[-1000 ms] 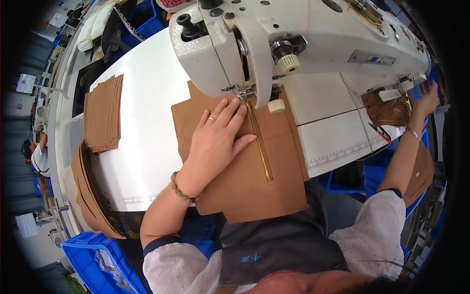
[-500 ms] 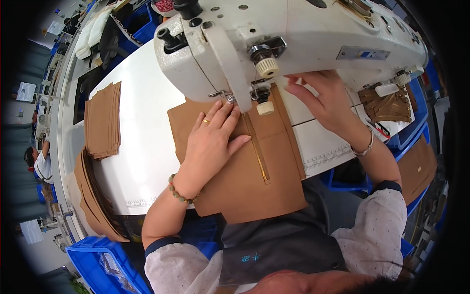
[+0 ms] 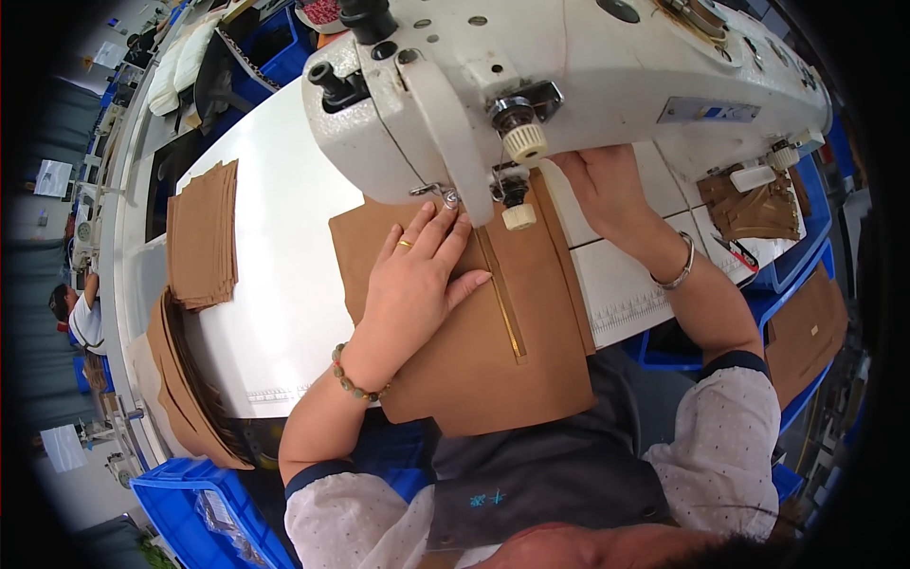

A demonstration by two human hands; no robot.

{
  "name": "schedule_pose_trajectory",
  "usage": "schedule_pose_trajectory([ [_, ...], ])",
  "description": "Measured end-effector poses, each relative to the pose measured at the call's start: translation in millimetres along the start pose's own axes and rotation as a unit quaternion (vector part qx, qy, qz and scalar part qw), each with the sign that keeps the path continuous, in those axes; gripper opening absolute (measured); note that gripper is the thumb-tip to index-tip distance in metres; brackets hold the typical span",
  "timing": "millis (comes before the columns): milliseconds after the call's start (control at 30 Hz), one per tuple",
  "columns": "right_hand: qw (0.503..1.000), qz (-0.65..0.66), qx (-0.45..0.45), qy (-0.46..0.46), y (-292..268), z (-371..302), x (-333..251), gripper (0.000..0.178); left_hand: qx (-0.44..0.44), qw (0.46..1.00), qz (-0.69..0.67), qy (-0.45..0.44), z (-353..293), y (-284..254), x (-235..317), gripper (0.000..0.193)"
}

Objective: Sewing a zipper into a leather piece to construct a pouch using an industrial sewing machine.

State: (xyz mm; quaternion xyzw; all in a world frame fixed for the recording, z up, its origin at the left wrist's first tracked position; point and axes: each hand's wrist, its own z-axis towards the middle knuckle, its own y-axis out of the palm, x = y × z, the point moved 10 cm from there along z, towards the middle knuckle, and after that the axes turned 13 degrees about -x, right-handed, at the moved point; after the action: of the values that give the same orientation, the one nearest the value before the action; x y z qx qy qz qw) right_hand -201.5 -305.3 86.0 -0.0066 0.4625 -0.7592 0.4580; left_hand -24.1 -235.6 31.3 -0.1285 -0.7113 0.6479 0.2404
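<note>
A brown flat piece point(image 3: 474, 389), leather or cloth, lies under the needle end of a white sewing machine point(image 3: 616, 85). A narrow slot in it shows a gold-toothed zipper point(image 3: 510, 327). My left hand point(image 3: 417, 270) rests flat on the piece, left of the zipper, fingers stretched toward the presser foot and thumb near the slot. Beneath the machine's arm, my right hand point(image 3: 607, 194) is at the right of the piece's far edge. The machine covers its fingertips, so whether they hold anything is hidden.
A stack of brown pieces point(image 3: 204, 237) lies on the white table at left. More brown pieces point(image 3: 180, 389) hang over the table's left front edge, above a blue crate point(image 3: 180, 493). Brown strips point(image 3: 754, 209) and a red-and-black tool point(image 3: 744, 254) lie at right.
My right hand has moved slightly left and farther in under the machine arm; its spread fingers and thumb have drawn together. My left hand stays flat on the brown piece.
</note>
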Motion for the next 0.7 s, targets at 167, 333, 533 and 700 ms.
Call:
schedule_pose_trajectory([
  [167, 0.995, 0.103, -0.002, -0.002, -1.2, 1.5, 5.8, 0.02, 0.0, 1.0, 0.006, 0.0, -1.0, -0.1, 0.2, 0.063],
  [333, 0.989, 0.033, -0.099, -0.104, 15.0, 0.6, -17.6, 0.032, 0.0, 1.0, -0.003, -0.001, 0.4, -2.7, 0.1, 0.063],
  [533, 0.989, -0.011, -0.096, -0.113, 23.7, -3.8, -19.1, 0.039, 0.001, 1.0, -0.001, 0.001, 0.8, 1.6, -3.3, 0.062],
  [700, 0.982, -0.066, -0.156, -0.081, 28.2, -4.5, -14.9, 0.037, -0.013, 0.999, 0.03, -0.008, -3.9, 1.7, 3.7, 0.07],
])
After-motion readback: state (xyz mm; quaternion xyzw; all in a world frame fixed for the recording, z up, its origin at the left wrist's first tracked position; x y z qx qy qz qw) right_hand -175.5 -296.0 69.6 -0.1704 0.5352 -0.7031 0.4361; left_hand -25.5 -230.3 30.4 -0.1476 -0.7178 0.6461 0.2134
